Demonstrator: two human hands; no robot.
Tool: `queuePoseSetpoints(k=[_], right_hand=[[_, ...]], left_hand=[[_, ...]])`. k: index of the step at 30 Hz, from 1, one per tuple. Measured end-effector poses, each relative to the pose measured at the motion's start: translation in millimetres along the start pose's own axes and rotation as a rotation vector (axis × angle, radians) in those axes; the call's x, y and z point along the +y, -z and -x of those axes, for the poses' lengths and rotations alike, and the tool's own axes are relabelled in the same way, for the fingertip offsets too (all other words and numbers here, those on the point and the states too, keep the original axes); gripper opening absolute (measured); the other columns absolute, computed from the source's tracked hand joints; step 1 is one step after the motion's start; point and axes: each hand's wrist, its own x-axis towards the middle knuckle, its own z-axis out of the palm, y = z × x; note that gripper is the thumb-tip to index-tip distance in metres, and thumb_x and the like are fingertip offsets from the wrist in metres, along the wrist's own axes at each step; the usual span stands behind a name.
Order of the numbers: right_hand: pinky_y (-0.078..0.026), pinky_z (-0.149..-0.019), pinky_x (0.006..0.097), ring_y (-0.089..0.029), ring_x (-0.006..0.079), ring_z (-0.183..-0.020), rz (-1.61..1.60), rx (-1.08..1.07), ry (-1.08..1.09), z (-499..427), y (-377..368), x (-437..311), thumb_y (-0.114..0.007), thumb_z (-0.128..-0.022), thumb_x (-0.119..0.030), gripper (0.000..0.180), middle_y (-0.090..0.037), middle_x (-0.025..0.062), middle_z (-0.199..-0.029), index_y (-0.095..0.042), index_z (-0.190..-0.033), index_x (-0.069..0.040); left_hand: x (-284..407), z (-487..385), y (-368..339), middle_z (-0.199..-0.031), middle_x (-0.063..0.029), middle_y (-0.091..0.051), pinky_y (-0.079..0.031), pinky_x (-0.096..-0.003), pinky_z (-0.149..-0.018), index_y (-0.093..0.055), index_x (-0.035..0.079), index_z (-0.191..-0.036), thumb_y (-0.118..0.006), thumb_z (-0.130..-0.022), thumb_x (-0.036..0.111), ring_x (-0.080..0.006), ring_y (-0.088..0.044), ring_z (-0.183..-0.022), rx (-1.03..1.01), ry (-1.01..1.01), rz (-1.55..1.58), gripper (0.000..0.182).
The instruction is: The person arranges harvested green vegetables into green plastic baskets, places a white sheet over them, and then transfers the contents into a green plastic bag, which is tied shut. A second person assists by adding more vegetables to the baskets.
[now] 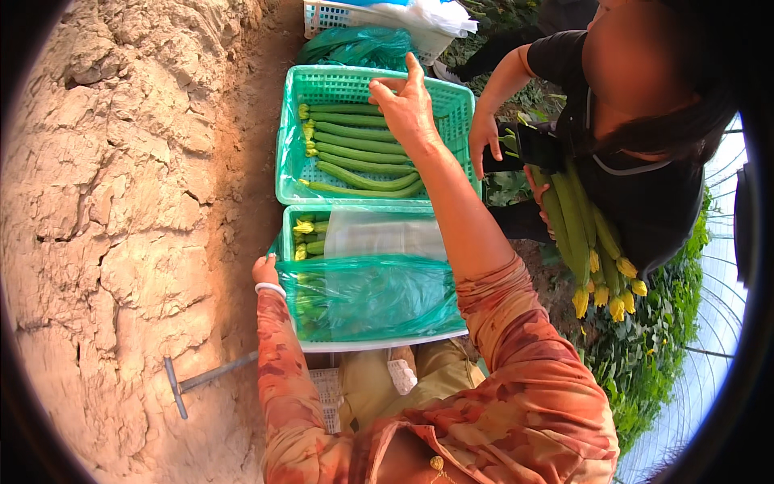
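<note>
My left hand [266, 271] grips the edge of a green plastic film [369, 290] at the left side of the near crate [363, 348]. The film covers the near half of that crate, and a translucent white sheet [381, 233] lies beside it over more luffas [314, 247] with yellow blossoms. My right hand [408, 109] is raised over the far green crate [378, 74], index finger extended, holding nothing. In the far crate, lined with green film, several long green luffas [357, 147] lie side by side with their blossoms to the left; my right hand and forearm hide some of their right ends.
Another person [641, 199] stands at the right, cradling several flowering luffas [574, 224]. Beyond the far crate are bunched green film [363, 45] and a white crate [320, 18]. A cracked earth bank [121, 181] rises at left, with a metal T-shaped bar [211, 375] against it.
</note>
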Motion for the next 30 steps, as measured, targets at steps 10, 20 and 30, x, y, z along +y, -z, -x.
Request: queuePoseSetpoints(k=[10,20,30], right_hand=[[-0.054,-0.089,0.0371,-0.068,0.0235,-0.101,0.227,-0.752,0.039,107,-4,81,-0.067,-0.093,-0.02,0.047,-0.07,0.0128,-0.112,-0.054,-0.137,-0.008],[-0.052,-0.087,0.0422,-0.065,0.0301,-0.105,0.781,0.064,-0.568,338,218,302,-0.071,-0.09,-0.027,0.045,-0.067,0.0143,-0.117,-0.056,-0.127,-0.005],[-0.048,-0.085,0.046,-0.064,0.0392,-0.098,0.572,-0.086,-1.039,410,261,407,-0.053,-0.095,-0.059,0.06,-0.068,0.0216,-0.101,-0.064,-0.11,-0.003]], left_hand=[[108,78,-10,-0.093,0.0019,-0.06,-0.039,-0.0209,-0.084,-0.064,0.004,-0.104,-0.06,-0.099,0.007,-0.0078,-0.052,-0.089,-0.116,-0.016,0.776,0.006],[71,101,54,-0.132,-0.015,-0.059,-0.038,-0.0393,-0.109,-0.056,0.0,-0.133,-0.068,-0.096,0.035,-0.026,-0.052,-0.127,-0.008,-0.183,0.047,0.053],[-73,141,59,-0.112,-0.0179,-0.07,-0.051,-0.0378,-0.088,-0.063,0.005,-0.124,-0.071,-0.087,0.011,-0.029,-0.069,-0.103,-0.063,-0.195,-0.68,0.039]])
